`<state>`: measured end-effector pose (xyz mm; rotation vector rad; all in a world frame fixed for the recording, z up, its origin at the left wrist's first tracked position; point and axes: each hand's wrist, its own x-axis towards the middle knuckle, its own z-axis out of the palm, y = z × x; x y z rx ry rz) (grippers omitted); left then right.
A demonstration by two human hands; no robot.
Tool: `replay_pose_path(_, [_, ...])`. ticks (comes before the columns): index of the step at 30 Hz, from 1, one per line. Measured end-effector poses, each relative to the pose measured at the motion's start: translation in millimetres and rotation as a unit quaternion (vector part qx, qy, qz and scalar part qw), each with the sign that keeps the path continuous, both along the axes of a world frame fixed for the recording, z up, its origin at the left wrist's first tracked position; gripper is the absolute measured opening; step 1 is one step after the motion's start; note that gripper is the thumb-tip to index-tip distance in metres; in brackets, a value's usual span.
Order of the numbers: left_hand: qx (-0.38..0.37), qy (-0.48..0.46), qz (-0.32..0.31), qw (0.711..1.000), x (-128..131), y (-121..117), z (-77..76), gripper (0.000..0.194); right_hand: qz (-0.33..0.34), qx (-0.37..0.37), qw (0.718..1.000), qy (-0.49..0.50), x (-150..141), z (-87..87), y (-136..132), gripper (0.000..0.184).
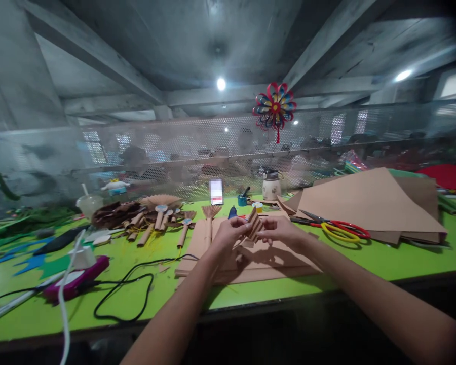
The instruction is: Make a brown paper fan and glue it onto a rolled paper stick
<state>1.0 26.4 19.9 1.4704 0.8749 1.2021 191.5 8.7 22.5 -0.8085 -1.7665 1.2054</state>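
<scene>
A small piece of pleated brown paper (254, 227) is held up between both hands, over a stack of brown paper sheets (201, 263). My left hand (231, 230) pinches its left side with thumb and fingers. From the right, my right hand (279, 229) has its fingers closed on the other edge. A pleated paper fan with a rolled handle (209, 223) lies on the stack just left of the hands. Behind the fingers, a dark blue tool (233, 212) is partly hidden.
Finished paper fans (161, 210) lie to the left. Scissors with red and yellow handles (340, 230) rest beside large brown sheets (365, 203) on the right. A purple power strip (76, 279) and black cable (152, 284) occupy the front left. A phone (216, 191) stands behind.
</scene>
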Motion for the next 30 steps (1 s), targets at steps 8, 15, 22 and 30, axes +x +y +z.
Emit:
replay_pose_path(8, [0.054,0.063,0.057,0.995,0,2,-0.8,0.033,-0.059,-0.015,0.994,0.095,-21,-20.2,21,0.031])
replay_pose_path(15, [0.126,0.187,0.093,0.970,6,2,-9.7,0.023,-0.100,-0.037,0.988,0.115,-16,-31.8,20,0.032])
replay_pose_path(22, [0.214,0.285,0.090,0.930,5,-3,-14.5,0.023,-0.098,-0.029,0.990,0.093,-19,-27.8,12,0.030])
replay_pose_path(30, [0.260,0.327,0.077,0.905,8,-5,-17.8,0.026,-0.103,-0.014,0.991,0.083,-19,-28.5,13,0.032])
